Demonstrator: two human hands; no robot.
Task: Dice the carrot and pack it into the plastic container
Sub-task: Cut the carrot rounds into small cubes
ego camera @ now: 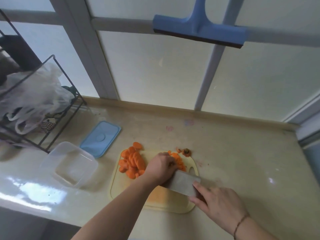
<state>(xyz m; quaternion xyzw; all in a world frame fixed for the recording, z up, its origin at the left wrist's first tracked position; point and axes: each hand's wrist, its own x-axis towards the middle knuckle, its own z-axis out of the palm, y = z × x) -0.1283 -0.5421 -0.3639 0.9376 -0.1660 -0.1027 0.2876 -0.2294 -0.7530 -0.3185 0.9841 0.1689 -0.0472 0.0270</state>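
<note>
On the board (131,193), you're dicing carrot (132,161): left hand (160,166) curling over the pieces, right hand (220,203) gripping the knife (183,185). Next, careful chops; the box (69,164) is waiting open on the bench (242,153).

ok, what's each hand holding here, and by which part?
Right hand grips the wide grey cleaver at its handle end. Left hand presses curled fingers on the orange carrot pieces beside the blade.

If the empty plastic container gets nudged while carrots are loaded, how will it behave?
The container looks thin-walled, clear and empty, so it is probably light and may slide on the glossy counter. It is low and wide, so tipping seems unlikely. Its lid lies apart, so the open walls may flex a little.
</note>
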